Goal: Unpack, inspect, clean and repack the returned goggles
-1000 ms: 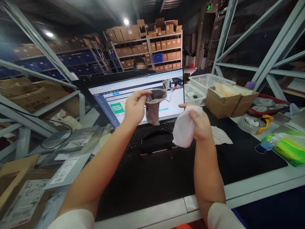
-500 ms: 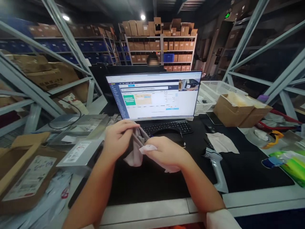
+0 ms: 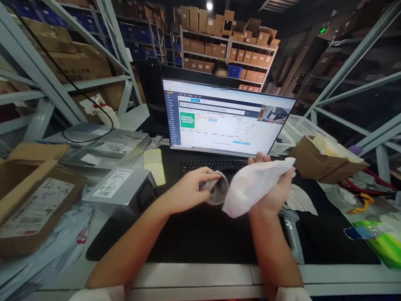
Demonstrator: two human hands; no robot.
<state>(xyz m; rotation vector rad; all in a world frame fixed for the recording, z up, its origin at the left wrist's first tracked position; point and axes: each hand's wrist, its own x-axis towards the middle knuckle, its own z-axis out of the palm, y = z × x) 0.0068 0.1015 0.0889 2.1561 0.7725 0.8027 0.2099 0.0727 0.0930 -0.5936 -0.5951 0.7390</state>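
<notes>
Broadly, steel racks (image 3: 78, 79) stacked with cardboard cartons surround a pale desk (image 3: 194, 274), most of it covered by a black mat (image 3: 200, 238). A lit monitor (image 3: 225, 121) stands at the back of the mat, with a black keyboard (image 3: 213, 165) just in front of it. An open cardboard box (image 3: 316, 161) sits to the right of the screen. A grey labelled box (image 3: 120, 188) lies to the left at the mat's edge, with yellow notes (image 3: 155, 166) beside it. Both hands are raised above the mat, in front of the keyboard. The right hand (image 3: 275, 196) is closed on a white bag (image 3: 253, 188), gripping it from behind so that it slants up to the right. The left hand (image 3: 188, 193) pinches a small grey cloth pouch (image 3: 218, 191) between thumb and fingers, its round mouth turned toward the white bag and touching or almost touching it. A grey handheld scanner (image 3: 293, 236) lies on the mat just right of the right forearm.
</notes>
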